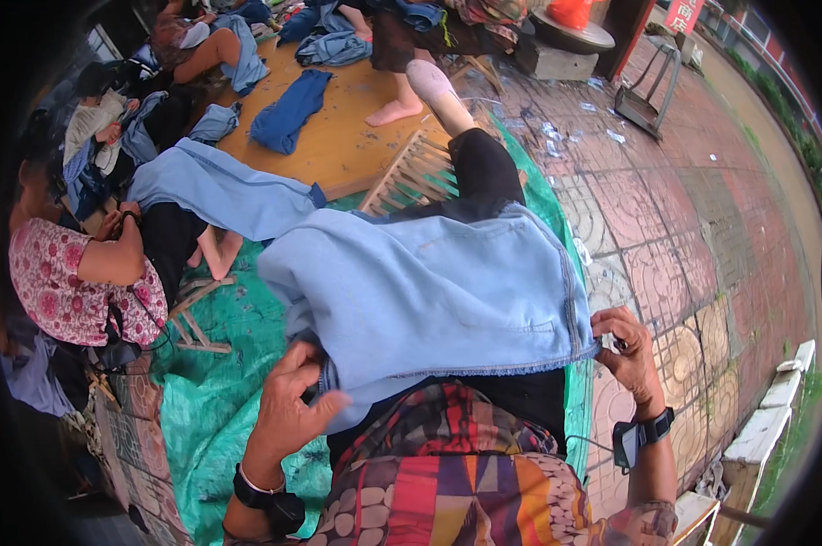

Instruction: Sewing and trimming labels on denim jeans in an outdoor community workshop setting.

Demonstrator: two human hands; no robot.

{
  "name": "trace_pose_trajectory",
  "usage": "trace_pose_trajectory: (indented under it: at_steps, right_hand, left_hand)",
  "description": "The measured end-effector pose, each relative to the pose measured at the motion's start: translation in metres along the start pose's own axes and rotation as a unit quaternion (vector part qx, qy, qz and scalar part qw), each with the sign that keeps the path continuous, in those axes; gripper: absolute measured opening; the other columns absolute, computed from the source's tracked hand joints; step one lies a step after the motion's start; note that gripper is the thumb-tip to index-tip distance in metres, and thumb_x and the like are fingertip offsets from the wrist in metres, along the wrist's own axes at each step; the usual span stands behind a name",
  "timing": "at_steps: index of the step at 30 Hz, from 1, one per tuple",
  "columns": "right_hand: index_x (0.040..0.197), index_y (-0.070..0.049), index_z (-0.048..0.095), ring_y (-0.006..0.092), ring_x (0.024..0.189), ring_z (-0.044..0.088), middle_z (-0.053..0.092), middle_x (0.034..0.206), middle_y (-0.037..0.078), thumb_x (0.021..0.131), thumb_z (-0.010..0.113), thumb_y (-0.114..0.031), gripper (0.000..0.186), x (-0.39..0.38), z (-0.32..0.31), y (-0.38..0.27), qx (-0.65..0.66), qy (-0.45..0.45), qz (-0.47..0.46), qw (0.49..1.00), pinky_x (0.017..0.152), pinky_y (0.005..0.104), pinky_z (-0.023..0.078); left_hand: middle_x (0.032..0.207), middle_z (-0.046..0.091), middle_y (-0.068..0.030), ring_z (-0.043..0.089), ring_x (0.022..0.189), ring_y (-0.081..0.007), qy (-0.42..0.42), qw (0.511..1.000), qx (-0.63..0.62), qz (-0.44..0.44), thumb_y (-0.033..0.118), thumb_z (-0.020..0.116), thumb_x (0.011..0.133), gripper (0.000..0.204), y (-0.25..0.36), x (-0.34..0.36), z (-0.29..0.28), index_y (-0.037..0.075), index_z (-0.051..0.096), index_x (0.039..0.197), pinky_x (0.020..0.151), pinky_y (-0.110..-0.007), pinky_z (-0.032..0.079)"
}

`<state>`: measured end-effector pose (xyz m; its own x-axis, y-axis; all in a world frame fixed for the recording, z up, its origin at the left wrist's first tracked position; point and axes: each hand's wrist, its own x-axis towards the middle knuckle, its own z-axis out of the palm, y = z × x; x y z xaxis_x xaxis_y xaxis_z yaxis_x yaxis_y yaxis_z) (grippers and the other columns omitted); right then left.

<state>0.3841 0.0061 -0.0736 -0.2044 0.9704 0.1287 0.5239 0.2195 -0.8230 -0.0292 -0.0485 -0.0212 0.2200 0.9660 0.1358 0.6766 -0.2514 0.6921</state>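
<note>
Across the wearer's lap, lt-blue denim garment [429, 282] lies spread, hem along lap's near edge. R hand [633, 355] at R end of hem: grip clamped on garment corner, thumb & fingertips tog.; small dark item [620, 345] w/in same hand, type unclear. L hand [288, 409] at L end, beside dk-trimmed opening: thumb apart from fingers, fingertips partly hidden; cannot tell if grip is clamped on cloth. Green tarp [215, 391] below. Slatted wooden stool [414, 170] stands nr R end of yellow board's [352, 150] near edge; dk-blue garment [290, 111] on board. Co-worker [88, 282] to L, w/ 2nd lt-blue garment [220, 187] over legs.
</note>
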Motion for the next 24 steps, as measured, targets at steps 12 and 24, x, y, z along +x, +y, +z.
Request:
trace_pose_trajectory:
  at_steps: [12,24]
  right_hand:
    - [0.089,-0.003,0.064,0.0131,0.088,0.055,0.061,0.097,0.004,0.069,0.071,-0.001,0.022,-0.003,-0.014,0.000,0.169,-0.041,0.139,0.975,0.075,0.0245,0.041]
    - [0.091,0.001,0.063,0.0060,0.073,0.052,0.059,0.075,-0.002,0.087,0.059,-0.011,0.013,0.038,0.010,-0.006,0.173,0.040,0.113,0.978,0.068,0.0220,0.043]
  left_hand:
    - [0.078,0.048,-0.0135,0.048,0.070,-0.0246,0.045,0.998,-0.021,-0.026,0.019,0.059,0.082,0.029,0.007,0.003,0.003,-0.007,0.051,0.071,0.064,-0.032,0.038]
    - [0.091,0.052,-0.0124,0.051,0.084,-0.0215,0.078,0.994,-0.075,-0.007,0.032,0.059,0.084,0.041,0.005,-0.013,-0.001,-0.009,0.055,0.076,0.072,-0.030,0.040]
